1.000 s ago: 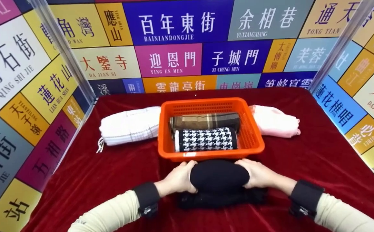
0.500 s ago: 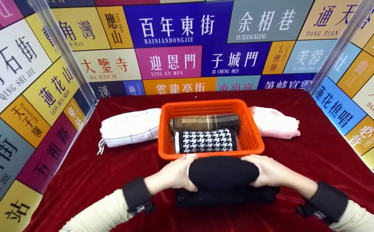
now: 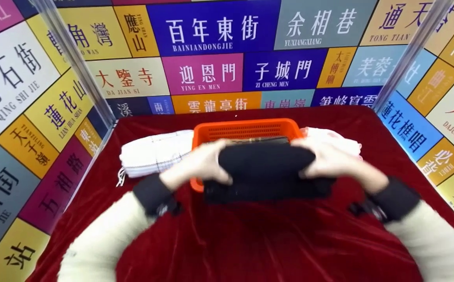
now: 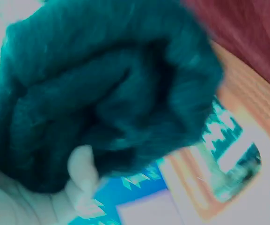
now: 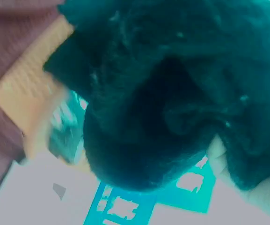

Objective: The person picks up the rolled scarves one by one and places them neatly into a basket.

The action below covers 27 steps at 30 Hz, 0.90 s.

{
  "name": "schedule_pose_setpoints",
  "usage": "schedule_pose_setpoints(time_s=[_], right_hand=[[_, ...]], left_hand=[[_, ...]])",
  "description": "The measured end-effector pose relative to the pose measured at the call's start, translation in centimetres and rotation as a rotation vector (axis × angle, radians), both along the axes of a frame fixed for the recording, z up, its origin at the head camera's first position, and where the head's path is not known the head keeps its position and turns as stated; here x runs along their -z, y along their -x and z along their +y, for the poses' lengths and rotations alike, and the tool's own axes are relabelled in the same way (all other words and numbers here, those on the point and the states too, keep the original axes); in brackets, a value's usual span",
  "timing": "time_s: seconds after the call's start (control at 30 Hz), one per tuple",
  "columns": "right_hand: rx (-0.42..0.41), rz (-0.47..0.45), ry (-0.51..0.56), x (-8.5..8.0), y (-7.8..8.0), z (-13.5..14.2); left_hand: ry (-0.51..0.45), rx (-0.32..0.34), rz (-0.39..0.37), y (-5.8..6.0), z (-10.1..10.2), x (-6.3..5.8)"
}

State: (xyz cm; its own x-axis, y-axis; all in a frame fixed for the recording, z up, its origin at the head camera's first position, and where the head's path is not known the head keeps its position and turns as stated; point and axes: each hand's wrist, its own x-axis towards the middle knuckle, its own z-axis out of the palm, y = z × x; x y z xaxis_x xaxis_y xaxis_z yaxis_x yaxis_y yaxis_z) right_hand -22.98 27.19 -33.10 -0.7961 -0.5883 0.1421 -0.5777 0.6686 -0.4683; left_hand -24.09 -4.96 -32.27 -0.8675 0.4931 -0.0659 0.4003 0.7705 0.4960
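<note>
A rolled black cloth (image 3: 266, 168) is held between my two hands, over the near side of the orange basket (image 3: 246, 124). My left hand (image 3: 203, 162) grips its left end and my right hand (image 3: 326, 160) its right end, thumbs on the near side. In the left wrist view, the spiral end of the black roll (image 4: 111, 98) shows with a thumb pressed against it. The right wrist view has the other end of the roll (image 5: 172, 108), with a fingertip tucked into the folds. Most of the basket's contents are hidden behind the roll; a strip of the brown plaid cloth (image 3: 258, 140) shows.
Left of the basket lies a white checked cloth roll (image 3: 154, 152) with tassels. A pink and white cloth roll (image 3: 338, 139) sits to the right, partly behind my right hand. Dark red velvet (image 3: 258, 243) covers the table, and sign-covered walls (image 3: 219, 27) stand around it.
Both hands have lifted the black roll from the table in front of the basket and moved it up and forward over the basket. The roll now covers the houndstooth roll.
</note>
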Motion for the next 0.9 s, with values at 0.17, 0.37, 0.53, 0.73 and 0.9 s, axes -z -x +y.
schedule_pose_setpoints(time_s=[0.17, 0.37, 0.53, 0.73, 0.9], right_hand=[[0.097, -0.063, -0.039, -0.5, 6.5, -0.6], [0.134, -0.117, -0.011, 1.6, 11.9, -1.4], [0.122, -0.087, -0.039, 4.0, 13.7, -2.0], [0.091, 0.016, -0.263, 5.4, 13.9, -3.2], [0.092, -0.065, -0.463, 5.6, 13.6, -4.0]], left_hand=[[-0.108, -0.093, -0.021, 6.1, -0.4, 0.5], [-0.127, -0.147, -0.032, 10.4, -0.4, 2.9], [-0.094, -0.157, -0.039, 11.7, -0.3, 5.0], [0.251, -0.099, 0.122, 11.6, 0.2, 5.5], [0.434, 0.021, 0.155, 11.3, 1.0, 5.9]])
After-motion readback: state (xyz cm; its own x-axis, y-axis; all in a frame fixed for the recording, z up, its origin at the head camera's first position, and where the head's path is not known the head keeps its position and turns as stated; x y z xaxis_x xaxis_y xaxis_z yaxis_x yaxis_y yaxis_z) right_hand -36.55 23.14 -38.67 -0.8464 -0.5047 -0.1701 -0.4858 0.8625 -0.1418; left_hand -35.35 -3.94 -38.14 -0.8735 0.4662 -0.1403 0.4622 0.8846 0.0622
